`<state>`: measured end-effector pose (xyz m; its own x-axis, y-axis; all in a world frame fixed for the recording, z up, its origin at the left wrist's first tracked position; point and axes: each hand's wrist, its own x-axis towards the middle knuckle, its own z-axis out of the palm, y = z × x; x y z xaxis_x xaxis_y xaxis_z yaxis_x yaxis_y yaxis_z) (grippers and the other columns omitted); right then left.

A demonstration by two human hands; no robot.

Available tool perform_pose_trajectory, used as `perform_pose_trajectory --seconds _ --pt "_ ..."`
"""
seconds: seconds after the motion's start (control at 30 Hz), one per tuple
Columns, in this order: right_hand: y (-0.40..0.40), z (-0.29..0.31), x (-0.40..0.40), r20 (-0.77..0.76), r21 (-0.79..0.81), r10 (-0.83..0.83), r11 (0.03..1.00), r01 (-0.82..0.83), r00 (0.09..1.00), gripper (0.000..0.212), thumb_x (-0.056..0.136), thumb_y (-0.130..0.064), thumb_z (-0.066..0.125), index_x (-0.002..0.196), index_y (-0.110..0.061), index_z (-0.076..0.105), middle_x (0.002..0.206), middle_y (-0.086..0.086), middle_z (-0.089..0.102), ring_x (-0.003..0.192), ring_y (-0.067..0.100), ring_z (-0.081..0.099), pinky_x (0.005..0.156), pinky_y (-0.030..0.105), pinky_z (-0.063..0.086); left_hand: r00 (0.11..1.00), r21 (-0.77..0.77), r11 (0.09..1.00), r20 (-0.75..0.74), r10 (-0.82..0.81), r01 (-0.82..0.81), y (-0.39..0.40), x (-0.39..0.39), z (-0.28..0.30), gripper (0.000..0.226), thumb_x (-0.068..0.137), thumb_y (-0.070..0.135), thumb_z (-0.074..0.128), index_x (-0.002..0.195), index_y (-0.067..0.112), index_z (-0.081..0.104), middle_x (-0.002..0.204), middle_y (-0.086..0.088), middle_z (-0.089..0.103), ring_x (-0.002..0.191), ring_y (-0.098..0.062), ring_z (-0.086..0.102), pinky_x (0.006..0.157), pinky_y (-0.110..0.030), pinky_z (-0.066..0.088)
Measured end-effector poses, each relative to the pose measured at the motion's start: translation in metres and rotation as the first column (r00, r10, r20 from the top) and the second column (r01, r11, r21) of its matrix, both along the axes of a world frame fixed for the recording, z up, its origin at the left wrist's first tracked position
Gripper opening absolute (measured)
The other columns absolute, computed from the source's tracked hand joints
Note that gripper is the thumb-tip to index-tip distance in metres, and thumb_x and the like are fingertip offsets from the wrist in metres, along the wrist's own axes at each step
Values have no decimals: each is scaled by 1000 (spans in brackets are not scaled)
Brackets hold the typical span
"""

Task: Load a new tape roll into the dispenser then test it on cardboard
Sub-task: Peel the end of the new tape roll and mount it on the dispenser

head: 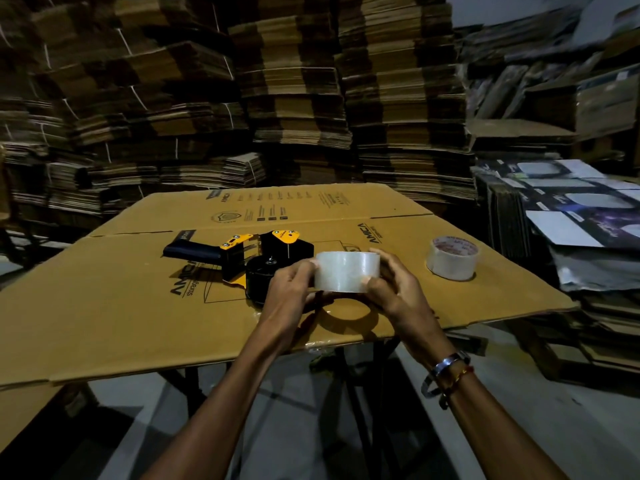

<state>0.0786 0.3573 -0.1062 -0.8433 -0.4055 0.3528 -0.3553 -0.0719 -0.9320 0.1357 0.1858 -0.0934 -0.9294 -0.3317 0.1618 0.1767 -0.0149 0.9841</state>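
Observation:
A clear tape roll [346, 271] is held a little above the flat cardboard sheet [121, 306]. My left hand [294, 289] grips its left side and my right hand [394, 289] grips its right side, thumbs on the near face. Just behind my left hand, a black and yellow tape dispenser [256, 261] lies on its side on the cardboard, its dark handle pointing left and its black hub empty. A second tape roll [452, 258] with a red-printed core lies flat on the cardboard at the right.
The cardboard sheet rests on a folding table and overhangs it at the near edge. Tall stacks of flattened cardboard [294, 98] fill the background. Printed flattened boxes [571, 209] are piled close at the right.

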Motion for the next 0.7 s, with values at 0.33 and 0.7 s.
perform_pose_trajectory --seconds 0.33,0.7 --pt "-2 -4 -2 -74 37 -119 992 122 990 68 73 -53 67 136 -31 51 134 -3 59 122 14 59 97 46 56 994 -235 965 26 -110 113 4 1 -3 93 79 62 70 154 25 31 137 -6 56 105 -19 72 64 -24 57" --pt "0 5 2 56 -188 -114 975 122 992 18 97 -9 61 107 -20 70 119 1 69 106 28 70 74 48 64 963 160 950 -25 -269 269 -5 -2 2 53 80 37 63 127 13 55 131 -21 63 112 -31 69 94 -39 59"
